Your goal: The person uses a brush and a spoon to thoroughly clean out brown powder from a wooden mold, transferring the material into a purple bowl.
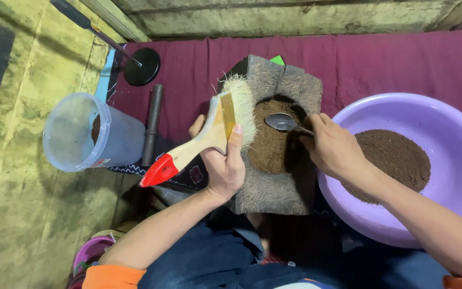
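While left hand (224,166) fingers grip brush (209,134), right hand (333,149) fingers pinch spoon (283,122) over stone mortar (279,182).

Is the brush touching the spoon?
Apart. The head view shows brown powder between the brush bristles and the spoon bowl.

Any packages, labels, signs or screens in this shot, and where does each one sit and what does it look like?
Label: a small white and red sticker low on the side of the clear plastic tub, which lies on its side at the left on the floor; too small to make out.
No packages, signs or screens in view.
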